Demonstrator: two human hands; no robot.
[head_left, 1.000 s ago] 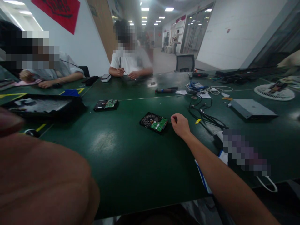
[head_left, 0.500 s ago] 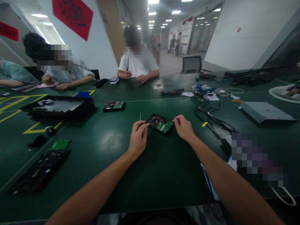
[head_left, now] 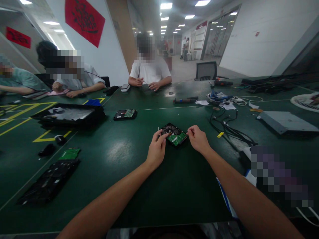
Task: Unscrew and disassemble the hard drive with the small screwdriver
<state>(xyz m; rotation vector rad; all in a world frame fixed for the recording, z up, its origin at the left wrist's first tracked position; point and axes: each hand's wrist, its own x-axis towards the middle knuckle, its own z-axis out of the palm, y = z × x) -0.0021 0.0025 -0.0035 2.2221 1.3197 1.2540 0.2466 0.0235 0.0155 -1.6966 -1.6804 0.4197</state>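
Observation:
A hard drive (head_left: 179,138) lies on the green table in front of me, its green circuit board facing up. My left hand (head_left: 156,148) is closed at the drive's left side, its fingertips over the edge. From between these fingers a thin pale rod (head_left: 158,128) sticks up; its lower part is hidden. Beside the drive's right corner, my right hand (head_left: 198,139) has thumb and forefinger pinched together. Whatever they may hold is too small to make out.
Another hard drive (head_left: 125,114) lies farther back; dark drive parts (head_left: 50,181) lie at left, near a black tray (head_left: 99,114). Black cables (head_left: 231,131) and a grey metal case (head_left: 289,121) are at right. A co-worker (head_left: 151,71) sits opposite, others at left.
My left hand has moved right, reaching farther over the drive, which has turned slightly. My right fingertips, at the drive's right edge before, are now just beside its corner. The view has shifted slightly.

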